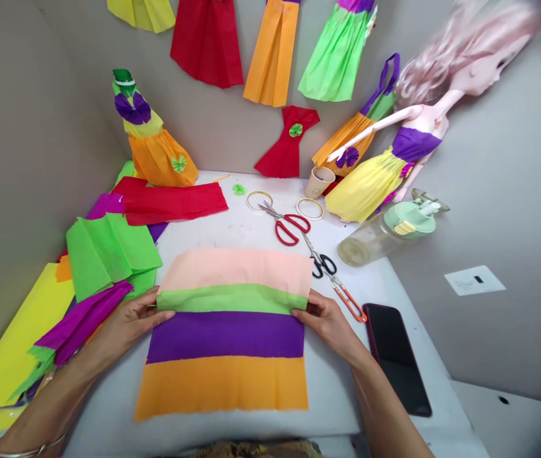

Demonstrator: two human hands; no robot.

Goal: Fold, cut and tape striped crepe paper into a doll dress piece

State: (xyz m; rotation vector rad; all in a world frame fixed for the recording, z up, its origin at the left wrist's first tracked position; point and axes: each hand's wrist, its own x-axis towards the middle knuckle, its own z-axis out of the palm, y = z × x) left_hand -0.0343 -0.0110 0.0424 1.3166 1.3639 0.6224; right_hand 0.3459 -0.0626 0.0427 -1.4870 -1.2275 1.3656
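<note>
A striped fabric panel [227,334] lies in front of me, with bands of peach, green, purple and orange from far to near. My left hand [144,312] pinches its left edge at the green band, thumb on top and fingers underneath. At the opposite edge my right hand [321,315] grips the same band in the same way. The peach end rises slightly off the table, while the orange end lies flat towards me. The fingers under the panel are partly hidden.
Folded green fabric [112,251] and other coloured pieces pile up at left. Red-handled scissors [286,222], black-handled scissors [321,257], orange snips [347,298], a phone [397,359] and a bottle [385,232] lie right. A doll [423,140] and small dresses [289,143] stand behind.
</note>
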